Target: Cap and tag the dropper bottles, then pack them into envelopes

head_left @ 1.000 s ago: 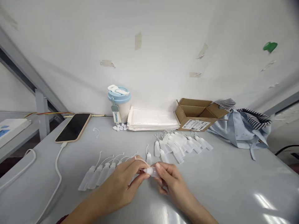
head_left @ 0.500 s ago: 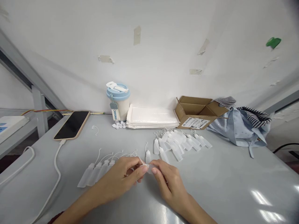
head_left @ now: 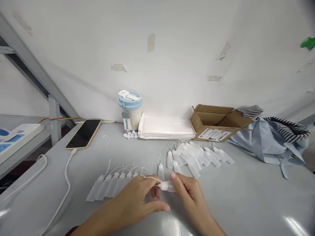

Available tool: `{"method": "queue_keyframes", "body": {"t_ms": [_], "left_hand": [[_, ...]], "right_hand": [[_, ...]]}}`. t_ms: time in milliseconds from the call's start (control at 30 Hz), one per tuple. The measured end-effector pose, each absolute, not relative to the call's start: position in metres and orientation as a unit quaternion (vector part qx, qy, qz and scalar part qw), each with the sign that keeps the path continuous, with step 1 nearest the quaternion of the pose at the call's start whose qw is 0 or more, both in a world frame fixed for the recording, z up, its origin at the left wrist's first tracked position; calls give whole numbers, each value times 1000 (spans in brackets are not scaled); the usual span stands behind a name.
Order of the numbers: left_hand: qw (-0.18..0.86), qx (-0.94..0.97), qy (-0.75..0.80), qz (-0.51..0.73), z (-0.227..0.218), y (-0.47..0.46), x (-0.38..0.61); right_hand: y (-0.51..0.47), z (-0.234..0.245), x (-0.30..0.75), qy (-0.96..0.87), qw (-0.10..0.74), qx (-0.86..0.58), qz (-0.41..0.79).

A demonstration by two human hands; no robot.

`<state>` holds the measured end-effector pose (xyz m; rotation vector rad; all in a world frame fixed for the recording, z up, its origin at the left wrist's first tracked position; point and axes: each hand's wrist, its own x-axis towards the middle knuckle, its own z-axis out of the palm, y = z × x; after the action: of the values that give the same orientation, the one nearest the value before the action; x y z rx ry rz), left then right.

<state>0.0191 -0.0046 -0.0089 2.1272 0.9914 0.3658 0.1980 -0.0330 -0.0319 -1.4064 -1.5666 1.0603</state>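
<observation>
Between my hands is a small translucent plastic dropper bottle point(head_left: 167, 186), lying sideways with its nozzle pointing left. My right hand point(head_left: 189, 196) grips its body. My left hand point(head_left: 137, 200) is at the nozzle end, with its fingers close around a thin white cap strap point(head_left: 152, 178). Just beyond my fingers, a similar bottle point(head_left: 160, 172) stands upright. A row of dropper bottles point(head_left: 112, 186) with looped straps lies behind my left hand. A larger cluster of them point(head_left: 197, 157) lies beyond my right hand.
On the grey table point(head_left: 258, 186) are a black phone point(head_left: 83, 133) on a white charging cable point(head_left: 66, 186), a blue-lidded tumbler point(head_left: 130, 110), small white caps point(head_left: 131, 134), a stack of white packets point(head_left: 166, 127) and an open cardboard box point(head_left: 216, 123). Blue striped clothing point(head_left: 268, 141) lies at right.
My hands have moved slightly apart, and the bottle now shows clearly between them with its strap stretched left. The whole scene has shifted a little right in view.
</observation>
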Motion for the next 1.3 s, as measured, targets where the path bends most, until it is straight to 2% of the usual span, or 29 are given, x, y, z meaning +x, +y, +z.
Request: {"method": "queue_keyframes", "body": {"t_ms": [200,467,567,667,767,833,900,1000,1100,1167,1233,1300], "left_hand": [[366,820,414,146,-10,-4,24],[293,833,392,257,-33,-19,27],[337,798,435,244,-23,-17,28],[446,742,443,230,-8,-10,27],[518,705,427,226,-3,-8,26],[468,730,442,231,-8,-11,26],[356,784,444,248,-18,-13,25],[201,864,355,297,-32,-13,22],[101,905,276,309,-36,-5,17],[57,910,297,284,-34,3,13],[53,898,369,232,-29,15,8],[41,843,508,173,-22,29,0]], "right_hand": [[-35,-33,196,-663,379,-524,376],[-26,-33,199,-545,346,-542,538],[-29,-30,198,-522,393,-550,520],[-34,-25,195,-558,446,-534,452],[-37,-24,193,-580,457,-519,431],[-37,-25,192,-547,445,-522,480],[-36,-28,191,-498,437,-513,546],[-34,-30,191,-429,432,-494,621],[-34,-30,189,-383,425,-495,654],[-35,-31,187,-397,440,-527,609],[-35,-35,186,-448,475,-575,492],[-33,-41,186,-518,488,-611,346]]}}
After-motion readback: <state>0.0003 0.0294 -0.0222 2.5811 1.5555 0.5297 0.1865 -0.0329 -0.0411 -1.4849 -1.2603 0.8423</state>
